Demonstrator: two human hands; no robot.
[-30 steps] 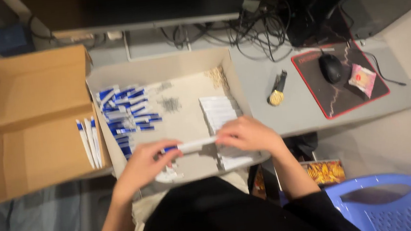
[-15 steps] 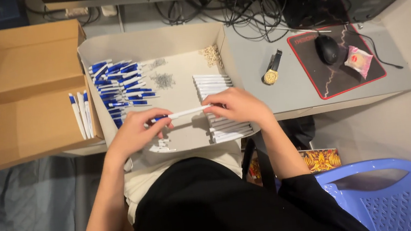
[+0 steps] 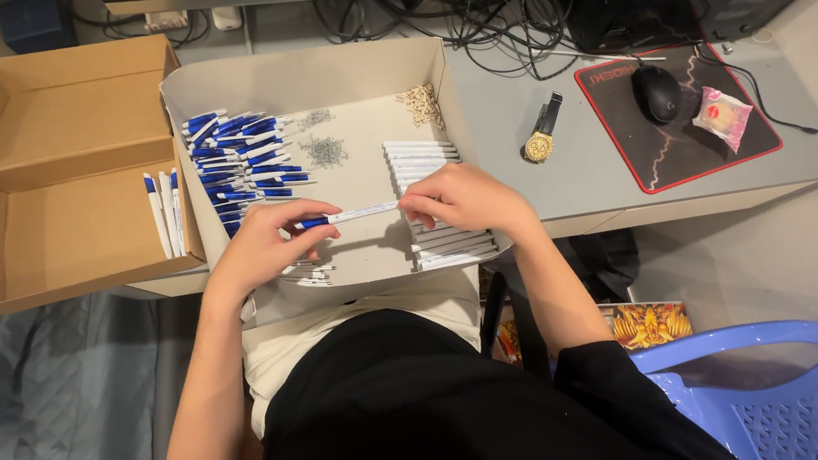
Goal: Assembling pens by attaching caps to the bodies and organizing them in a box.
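Observation:
My left hand [image 3: 266, 246] and my right hand [image 3: 461, 198] hold a white pen with a blue end [image 3: 352, 213] level between them, over a shallow cardboard tray [image 3: 304, 75]. The left fingers pinch the blue end, the right fingers grip the white barrel. In the tray lie a heap of blue pen parts [image 3: 237, 156] at the left, a row of white barrels [image 3: 422, 159] under my right hand, small metal springs [image 3: 323, 151] and a few small pale pieces [image 3: 420, 104].
An open cardboard box [image 3: 54, 174] at the left holds three finished pens [image 3: 164, 212]. On the grey desk [image 3: 604, 181] lie a wristwatch [image 3: 540, 132], a mouse [image 3: 658, 93] on a black pad and a pink packet [image 3: 723, 117]. A blue plastic chair [image 3: 794, 388] stands at the lower right.
Both hands with the pen stay together over the tray; the view has shifted so the tray and boxes sit lower in frame. The pen now reads level between the fingers.

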